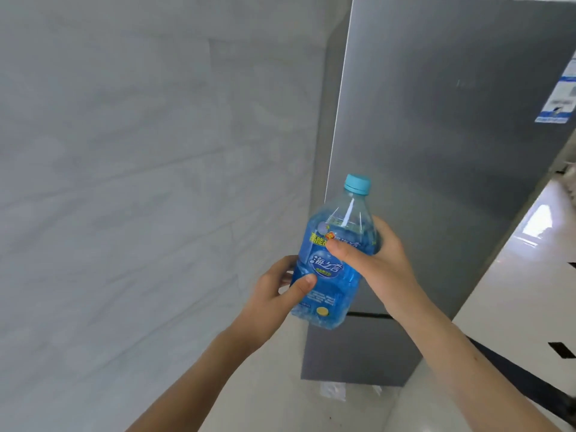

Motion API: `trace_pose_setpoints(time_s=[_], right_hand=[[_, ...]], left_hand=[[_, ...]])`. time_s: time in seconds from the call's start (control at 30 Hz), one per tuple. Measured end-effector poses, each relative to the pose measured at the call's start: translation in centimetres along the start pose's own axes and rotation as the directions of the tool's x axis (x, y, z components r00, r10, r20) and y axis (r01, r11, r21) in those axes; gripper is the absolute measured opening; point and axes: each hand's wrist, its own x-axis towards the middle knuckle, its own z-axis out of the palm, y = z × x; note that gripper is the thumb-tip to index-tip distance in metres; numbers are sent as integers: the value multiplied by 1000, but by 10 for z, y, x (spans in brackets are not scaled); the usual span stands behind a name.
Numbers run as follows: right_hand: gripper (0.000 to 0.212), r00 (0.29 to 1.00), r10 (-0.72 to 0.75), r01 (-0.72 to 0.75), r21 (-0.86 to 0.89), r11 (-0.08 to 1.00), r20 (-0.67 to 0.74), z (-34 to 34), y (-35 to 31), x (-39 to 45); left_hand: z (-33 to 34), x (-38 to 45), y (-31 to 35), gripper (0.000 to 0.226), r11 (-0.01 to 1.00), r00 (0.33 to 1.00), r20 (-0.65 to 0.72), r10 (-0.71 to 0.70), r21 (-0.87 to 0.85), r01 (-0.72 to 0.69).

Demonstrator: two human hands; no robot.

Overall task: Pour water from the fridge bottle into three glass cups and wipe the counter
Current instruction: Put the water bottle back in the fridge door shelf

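A clear plastic bottle [335, 260] with a blue label and a light blue cap is held in the air in front of the grey fridge [442, 126], tilted slightly right, cap on. My right hand [374, 260] grips its upper body from the right, thumb across the label. My left hand [277, 291] holds the lower part from the left, thumb on the front. The fridge doors are closed. No glass cups or cloth are in view.
A pale marbled wall [140, 182] fills the left side. Glossy light floor tiles [523, 291] with dark inlays lie to the right of the fridge. A sticker [561, 95] sits on the fridge's upper right edge. A bit of clear wrapping [333, 391] lies at the fridge's base.
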Motion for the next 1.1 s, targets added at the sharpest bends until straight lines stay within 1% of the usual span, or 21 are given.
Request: trace_pose_setpoints(time_s=[0.1,0.3,0.43,0.57,0.67,0.83,0.97,1.1], right_hand=[[71,997,-58,56,-25,998,-49,2,-21,35],[67,984,-139,132,-66,989,-116,-8,-41,98],[56,978,-146,139,-51,989,-148,-23,-35,133],[63,975,-122,121,-15,993,-183,-35,-27,163],[61,974,-135,133,-22,991,-183,-43,-21,179],[49,974,-128,119,-58,991,-189,-54,-15,200],[58,957,-166,151,-78,985,-237,-56,-16,215],[57,934,-201,178,-103,979,-296,-55,-17,227]], left_hand=[[-10,44,18,51,998,997,37,61,-16,-60],[-8,119,33,50,986,985,77,154,-84,-147],[2,158,31,50,984,986,88,145,-120,-134],[11,189,26,50,983,985,133,110,-162,-88],[14,209,23,51,983,983,147,111,-164,-86],[19,235,15,49,983,977,171,126,-158,-99],[16,256,16,48,983,965,219,143,-148,-112],[11,279,18,51,982,946,281,160,-143,-124]])
